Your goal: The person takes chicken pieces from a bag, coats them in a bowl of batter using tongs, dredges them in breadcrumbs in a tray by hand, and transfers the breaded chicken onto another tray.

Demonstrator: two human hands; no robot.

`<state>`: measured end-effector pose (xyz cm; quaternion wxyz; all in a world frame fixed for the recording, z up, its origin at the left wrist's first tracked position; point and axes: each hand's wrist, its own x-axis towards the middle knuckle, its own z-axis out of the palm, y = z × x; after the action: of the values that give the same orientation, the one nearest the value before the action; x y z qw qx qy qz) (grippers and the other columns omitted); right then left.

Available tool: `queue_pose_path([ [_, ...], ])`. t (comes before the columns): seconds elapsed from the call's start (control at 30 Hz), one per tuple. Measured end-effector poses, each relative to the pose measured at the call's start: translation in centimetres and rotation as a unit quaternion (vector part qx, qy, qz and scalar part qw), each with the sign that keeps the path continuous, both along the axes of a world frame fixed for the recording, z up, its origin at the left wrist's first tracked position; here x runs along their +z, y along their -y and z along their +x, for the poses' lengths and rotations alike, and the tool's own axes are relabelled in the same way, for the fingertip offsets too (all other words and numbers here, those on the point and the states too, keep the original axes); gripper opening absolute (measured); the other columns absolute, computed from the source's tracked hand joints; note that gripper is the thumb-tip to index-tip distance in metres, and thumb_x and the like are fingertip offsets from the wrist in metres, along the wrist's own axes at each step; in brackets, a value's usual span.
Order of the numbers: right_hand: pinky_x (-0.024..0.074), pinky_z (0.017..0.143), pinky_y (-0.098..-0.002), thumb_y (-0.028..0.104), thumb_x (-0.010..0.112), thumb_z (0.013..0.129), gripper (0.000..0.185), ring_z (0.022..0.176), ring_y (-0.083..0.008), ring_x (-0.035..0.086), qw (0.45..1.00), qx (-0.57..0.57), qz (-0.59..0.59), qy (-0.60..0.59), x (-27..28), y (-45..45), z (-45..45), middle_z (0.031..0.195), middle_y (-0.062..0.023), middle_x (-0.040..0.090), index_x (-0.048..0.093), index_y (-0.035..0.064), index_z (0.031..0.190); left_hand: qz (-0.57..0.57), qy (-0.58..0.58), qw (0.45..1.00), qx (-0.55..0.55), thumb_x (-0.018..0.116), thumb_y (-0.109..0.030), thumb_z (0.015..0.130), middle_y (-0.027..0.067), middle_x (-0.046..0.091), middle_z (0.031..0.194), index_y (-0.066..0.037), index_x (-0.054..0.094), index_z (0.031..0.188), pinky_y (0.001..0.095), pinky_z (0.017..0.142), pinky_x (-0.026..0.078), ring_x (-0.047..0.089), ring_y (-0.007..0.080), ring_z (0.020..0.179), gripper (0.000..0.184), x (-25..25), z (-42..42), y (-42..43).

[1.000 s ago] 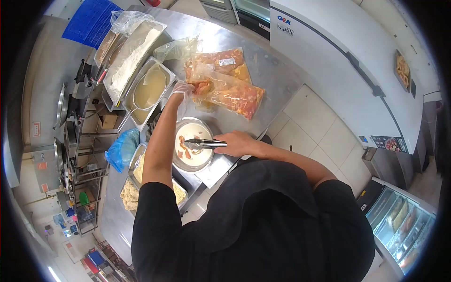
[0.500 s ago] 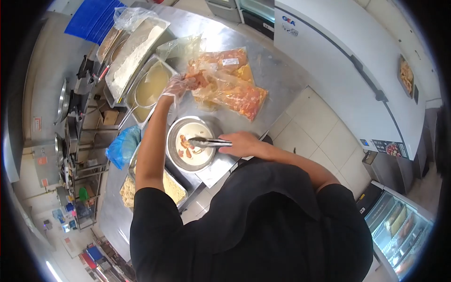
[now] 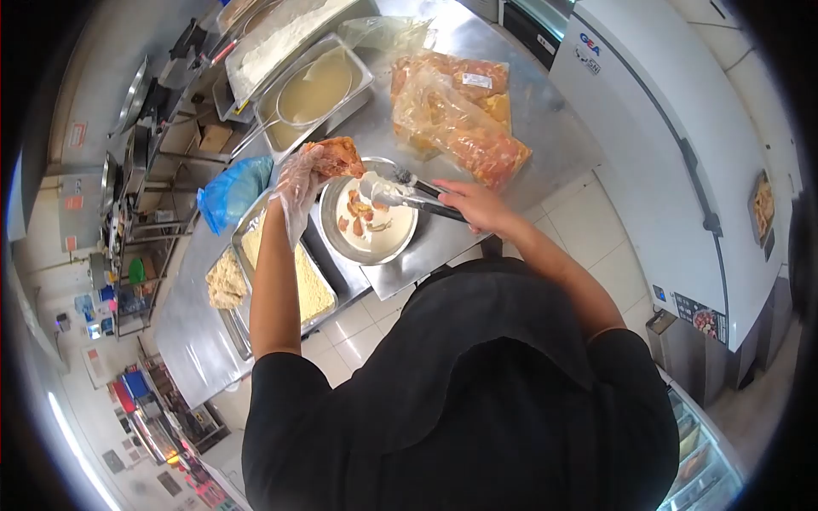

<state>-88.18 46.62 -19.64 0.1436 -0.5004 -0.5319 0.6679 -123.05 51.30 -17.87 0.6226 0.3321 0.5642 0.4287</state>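
My left hand (image 3: 298, 186), in a clear plastic glove, is closed around a piece of raw, orange-red marinated meat (image 3: 338, 158) at the upper left rim of a steel bowl (image 3: 402, 242). Inside the bowl, several small meat pieces (image 3: 358, 223) lie in a creamy white batter (image 3: 375, 244). My bare right hand (image 3: 479, 207) grips black-handled metal tongs (image 3: 405, 199). Their tips, coated in batter, are apart above the bowl with nothing seen between them. Behind the bowl lie plastic bags of marinated meat (image 3: 464, 106).
Left of the bowl are a tray of yellowish crumbs (image 3: 308, 285) and a blue plastic bag (image 3: 234, 194). A pan (image 3: 362, 78) with pale liquid and a strainer stands behind, beside a tray of white flour (image 3: 285, 43). A white freezer (image 3: 648, 153) stands right of the steel table (image 3: 554, 128).
My left hand has come from the meat bags to the bowl, bringing a piece of meat. The tongs have lifted from the batter and their arms have spread. The view has shifted.
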Motion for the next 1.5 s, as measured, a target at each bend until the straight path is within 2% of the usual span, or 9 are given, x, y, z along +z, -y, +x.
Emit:
queue_pose_path([
  [0.37, 0.0250, 0.039, -0.0217, 0.037, 0.064, 0.092, 0.034, 0.044, -0.0041, 0.034, 0.969, 0.102, -0.197, -0.108, -1.7, -0.8, -3.4, 0.065, 0.0029, 0.048, 0.065, 0.0055, 0.104, -0.049, 0.131, 0.978, 0.155, 0.054, -0.023, 0.098, 0.0153, 0.066, 0.107, 0.002, 0.055, 0.116, 0.0345, 0.084, 0.059, 0.068, 0.0229, 0.096, 0.031, -3.1, -3.3, 8.1],
  [0.53, 0.0228, 0.038, -0.0208, 0.035, 0.064, 0.092, 0.034, 0.042, -0.0033, 0.033, 0.921, 0.084, -0.309, -0.222, -3.7, -1.0, -2.9, 0.065, 0.0032, 0.048, 0.063, 0.0067, 0.111, -0.056, 0.448, 0.880, 0.145, 0.039, -0.019, 0.103, 0.0193, 0.063, 0.111, 0.004, 0.049, 0.121, 0.0368, 0.077, 0.063, 0.068, 0.0285, 0.098, 0.031, -4.2, -3.9, 9.8],
  [0.77, 0.0230, 0.039, -0.0209, 0.036, 0.064, 0.092, 0.035, 0.044, -0.0030, 0.034, 0.966, 0.103, -0.217, -0.097, -2.8, -0.6, -2.9, 0.065, 0.0028, 0.048, 0.066, 0.0081, 0.113, 0.021, 0.484, 0.857, 0.174, 0.038, -0.020, 0.103, 0.0208, 0.061, 0.116, 0.004, 0.048, 0.123, 0.0387, 0.082, 0.061, 0.066, 0.0286, 0.103, 0.033, -5.1, -3.7, 10.8],
  [0.83, 0.0380, 0.049, -0.0264, 0.043, 0.065, 0.089, 0.045, 0.055, -0.0092, 0.049, 0.987, 0.132, -0.088, -0.007, -2.1, -0.9, -2.8, 0.070, -0.0021, 0.056, 0.066, 0.0072, 0.116, 0.039, 0.493, 0.863, 0.106, 0.040, -0.021, 0.102, 0.0204, 0.061, 0.117, 0.004, 0.049, 0.123, 0.0390, 0.086, 0.059, 0.064, 0.0279, 0.106, 0.033, -5.2, -3.6, 10.8],
  [0.9, 0.0428, 0.059, -0.0307, 0.046, 0.065, 0.088, 0.049, 0.066, -0.0153, 0.056, 0.986, 0.155, 0.044, 0.040, -2.7, -1.0, -2.4, 0.077, -0.0061, 0.061, 0.065, 0.0067, 0.118, 0.004, 0.173, 0.968, 0.180, 0.045, -0.021, 0.100, 0.0174, 0.063, 0.114, 0.003, 0.052, 0.120, 0.0394, 0.096, 0.053, 0.063, 0.0260, 0.109, 0.032, -2.1, -1.5, 9.8],
  [1.1, 0.0475, 0.082, -0.0351, 0.045, 0.069, 0.084, 0.057, 0.092, -0.0249, 0.065, 0.955, 0.152, 0.202, 0.158, 0.4, -1.1, -1.5, 0.097, -0.0144, 0.069, 0.061, 0.0050, 0.125, -0.026, -0.042, 0.998, 0.040, 0.061, -0.026, 0.090, 0.0105, 0.066, 0.098, -0.003, 0.059, 0.104, 0.0306, 0.085, 0.050, 0.063, 0.0202, 0.095, 0.027, -5.1, -2.0, 5.8],
  [1.23, 0.0492, 0.083, -0.0374, 0.042, 0.068, 0.084, 0.055, 0.094, -0.0306, 0.066, 0.932, 0.101, 0.288, 0.194, 0.0, -0.4, -2.0, 0.103, -0.0179, 0.069, 0.061, 0.0059, 0.126, 0.030, -0.422, 0.899, -0.114, 0.062, -0.019, 0.089, 0.0100, 0.064, 0.099, -0.008, 0.063, 0.104, 0.0357, 0.089, 0.048, 0.062, 0.0233, 0.093, 0.019, -4.0, 0.8, 5.3],
  [1.3, 0.0498, 0.083, -0.0393, 0.042, 0.067, 0.085, 0.055, 0.095, -0.0331, 0.066, 0.918, 0.102, 0.314, 0.218, 0.3, 0.1, -2.9, 0.102, -0.0182, 0.069, 0.060, 0.0069, 0.126, 0.194, -0.605, 0.753, -0.171, 0.065, -0.020, 0.086, 0.0138, 0.061, 0.105, -0.011, 0.065, 0.103, 0.0392, 0.089, 0.047, 0.058, 0.0294, 0.099, 0.020, -4.3, 1.9, 5.7],
  [1.5, 0.0521, 0.075, -0.0484, 0.040, 0.061, 0.088, 0.040, 0.090, -0.0356, 0.067, 0.867, 0.186, 0.362, 0.288, -0.1, 0.9, -6.3, 0.093, -0.0155, 0.069, 0.061, 0.0097, 0.115, 0.136, -0.645, 0.703, -0.269, 0.065, -0.026, 0.084, 0.0171, 0.059, 0.104, -0.015, 0.067, 0.106, 0.0450, 0.087, 0.046, 0.057, 0.0364, 0.100, 0.025, -6.1, 3.0, 9.0],
])
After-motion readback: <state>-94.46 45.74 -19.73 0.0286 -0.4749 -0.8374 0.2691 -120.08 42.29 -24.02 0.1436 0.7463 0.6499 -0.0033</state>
